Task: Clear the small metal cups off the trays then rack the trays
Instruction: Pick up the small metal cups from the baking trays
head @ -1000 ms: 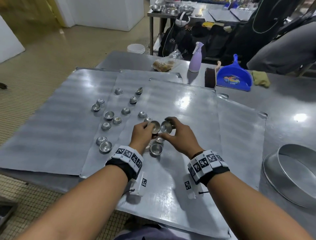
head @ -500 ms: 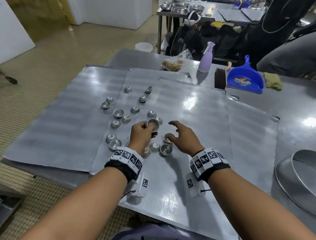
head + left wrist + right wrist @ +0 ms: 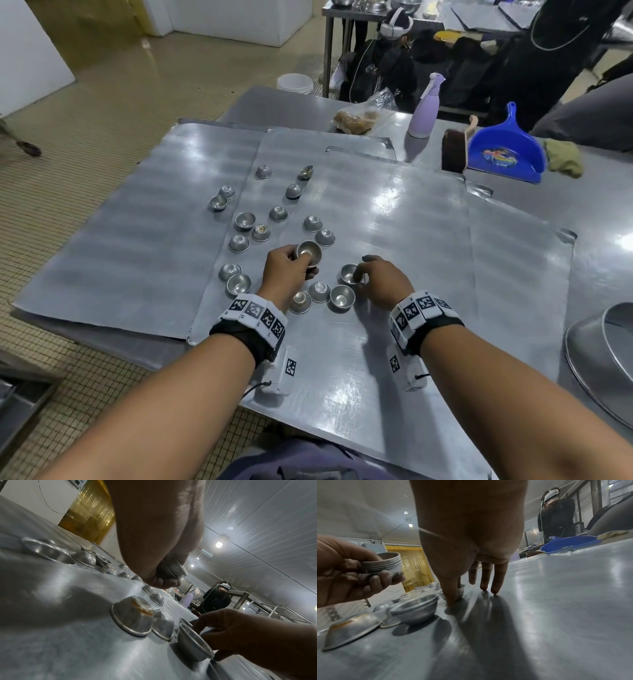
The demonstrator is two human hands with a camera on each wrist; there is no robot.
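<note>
Several flat metal trays overlap on the table; the top tray (image 3: 394, 222) lies under both hands. Small metal cups (image 3: 245, 221) are scattered over the trays, some upright and some upside down. My left hand (image 3: 298, 265) grips a stack of nested cups (image 3: 309, 253), seen from the side in the right wrist view (image 3: 385, 563) and the left wrist view (image 3: 173, 568). My right hand (image 3: 368, 270) reaches down and pinches one upright cup (image 3: 348, 273) on the tray with thumb and forefinger; its other fingertips (image 3: 494, 589) touch the tray. Three more cups (image 3: 341, 297) sit just in front of the wrists.
A large round metal pan (image 3: 603, 359) lies at the right edge. At the back stand a purple spray bottle (image 3: 424, 109), a brush (image 3: 452, 150), a blue dustpan (image 3: 503, 150), a cloth (image 3: 563, 161) and a bag of food (image 3: 356, 118). A person (image 3: 387, 58) is behind the table.
My right hand has left the stack, where it held a cup, come down to the tray and closed on a loose cup. My left hand still holds the stack in about the same place.
</note>
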